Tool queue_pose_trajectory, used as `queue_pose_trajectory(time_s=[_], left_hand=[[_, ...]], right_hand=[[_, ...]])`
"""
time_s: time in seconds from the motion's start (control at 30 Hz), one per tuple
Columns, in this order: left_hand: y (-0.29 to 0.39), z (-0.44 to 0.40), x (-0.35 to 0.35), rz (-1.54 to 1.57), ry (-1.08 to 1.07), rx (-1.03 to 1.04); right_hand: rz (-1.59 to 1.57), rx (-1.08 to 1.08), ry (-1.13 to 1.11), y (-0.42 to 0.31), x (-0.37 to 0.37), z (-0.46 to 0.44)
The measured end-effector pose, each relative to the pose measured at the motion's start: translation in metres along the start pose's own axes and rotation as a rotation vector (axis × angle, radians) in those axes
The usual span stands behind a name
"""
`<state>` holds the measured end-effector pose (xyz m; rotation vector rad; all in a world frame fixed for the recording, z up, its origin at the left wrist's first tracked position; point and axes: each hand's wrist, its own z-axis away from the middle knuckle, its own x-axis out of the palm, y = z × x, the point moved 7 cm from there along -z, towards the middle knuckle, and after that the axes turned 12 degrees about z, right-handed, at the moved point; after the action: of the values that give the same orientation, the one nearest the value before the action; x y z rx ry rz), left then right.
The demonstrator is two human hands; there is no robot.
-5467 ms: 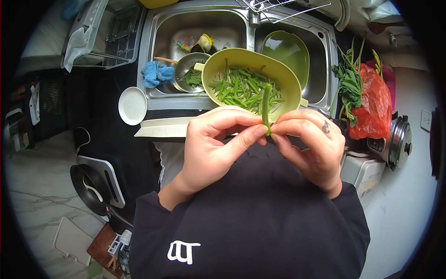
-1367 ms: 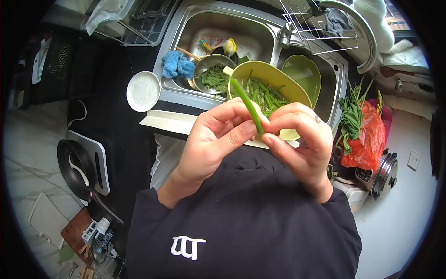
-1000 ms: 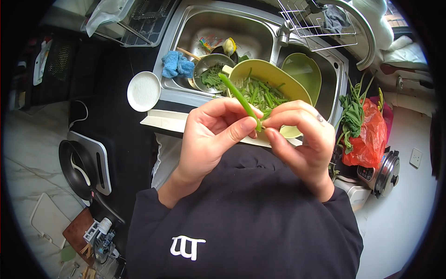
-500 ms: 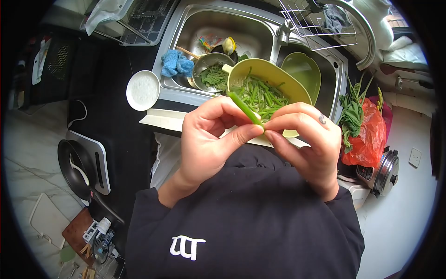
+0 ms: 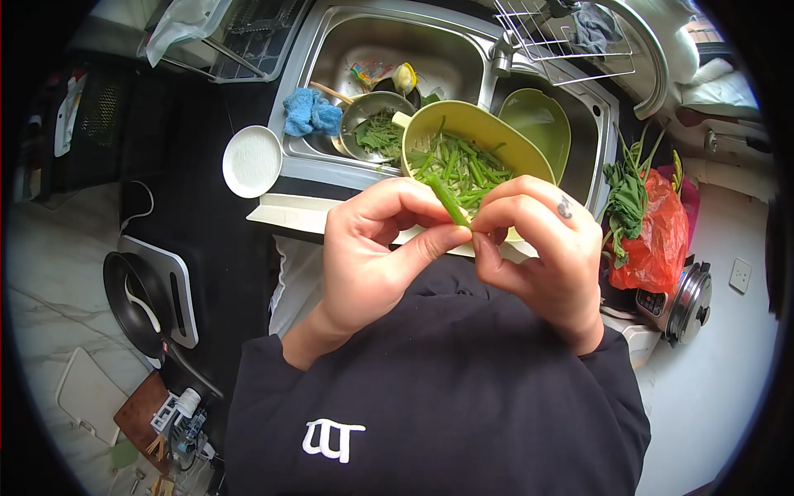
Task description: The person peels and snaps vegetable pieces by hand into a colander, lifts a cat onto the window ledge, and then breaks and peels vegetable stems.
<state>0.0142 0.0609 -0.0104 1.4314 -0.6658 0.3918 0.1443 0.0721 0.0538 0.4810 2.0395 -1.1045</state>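
A short green vegetable stem (image 5: pixel 447 201) is pinched between the thumb and forefinger of my left hand (image 5: pixel 372 248), its upper end pointing away to the left. At its lower end, my right hand (image 5: pixel 546 252) has thumb and forefinger pressed together on the stem's tip. Just beyond the fingers is a yellow-green colander (image 5: pixel 529 149) holding many cut green stem pieces (image 5: pixel 463 165). To its left, a metal pan (image 5: pixel 351 124) with a wooden handle contains leaves and trimmings (image 5: pixel 380 134).
The double sink (image 5: pixel 331 50) holds another green basin (image 5: pixel 546 124). A blue cloth (image 5: pixel 312 112) lies on its rim, beside a white plate (image 5: pixel 252 161). Leafy greens (image 5: pixel 626 198) and a red plastic bag (image 5: pixel 657 240) are at right, a frying pan (image 5: pixel 124 310) at left.
The stem has shifted slightly down and now looks shorter above my left fingers. My right fingertips have moved a little at its lower end.
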Motion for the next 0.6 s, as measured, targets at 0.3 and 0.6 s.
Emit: queue_pose_trajectory(time_s=[0.3, 0.6], left_hand=[[0.0016, -0.0011, 0.0022, -0.015, -0.014, -0.016], [-0.0018, -0.0013, 0.0029, -0.089, -0.033, -0.02]], right_hand=[[0.024, -0.008, -0.021, -0.0013, -0.0035, 0.0025], [0.051, -0.007, -0.024, -0.0004, -0.0041, 0.0025]])
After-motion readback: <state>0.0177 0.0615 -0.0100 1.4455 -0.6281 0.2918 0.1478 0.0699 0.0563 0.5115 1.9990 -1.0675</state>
